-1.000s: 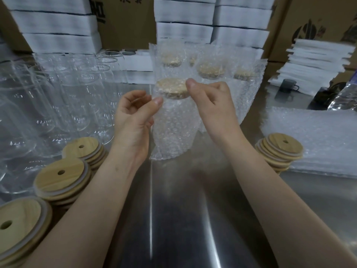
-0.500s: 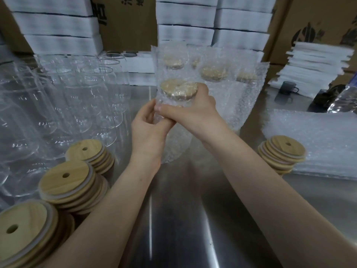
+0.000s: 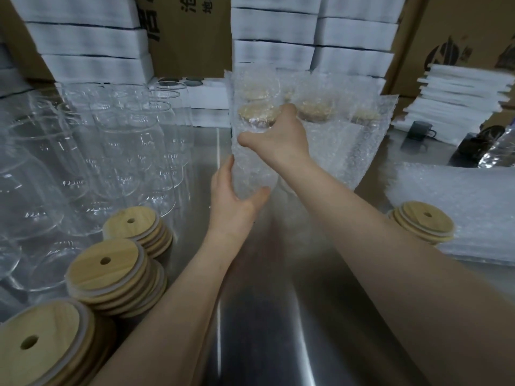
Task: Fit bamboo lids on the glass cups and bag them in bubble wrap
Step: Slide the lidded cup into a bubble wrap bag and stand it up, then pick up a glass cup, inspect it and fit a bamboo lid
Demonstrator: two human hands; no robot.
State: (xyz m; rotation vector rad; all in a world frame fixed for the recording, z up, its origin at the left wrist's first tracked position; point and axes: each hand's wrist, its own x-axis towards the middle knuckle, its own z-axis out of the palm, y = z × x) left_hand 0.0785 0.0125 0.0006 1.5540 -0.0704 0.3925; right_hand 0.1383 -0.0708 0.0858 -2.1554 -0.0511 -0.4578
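A glass cup with a bamboo lid sits inside a bubble wrap bag (image 3: 255, 157), held upright above the steel table (image 3: 278, 316). My right hand (image 3: 281, 140) grips the bagged cup near its lid, thumb across the front. My left hand (image 3: 234, 199) cups the bag's lower end, fingers curled round it. Behind stand several more bagged cups (image 3: 334, 126). Bare glass cups (image 3: 111, 151) crowd the left. Stacks of bamboo lids (image 3: 111, 271) lie at the front left, and another lid stack (image 3: 423, 224) at the right.
A pile of flat bubble wrap bags (image 3: 459, 201) lies at the right. White foam trays (image 3: 89, 40) and cardboard boxes (image 3: 189, 32) line the back. Folded white sheets (image 3: 459, 104) and a dark mug (image 3: 420, 129) sit at the far right.
The bagged cup has moved away from me toward the other bagged cups. My left hand slid down to the bag's bottom, and my right hand now grips near the lid.
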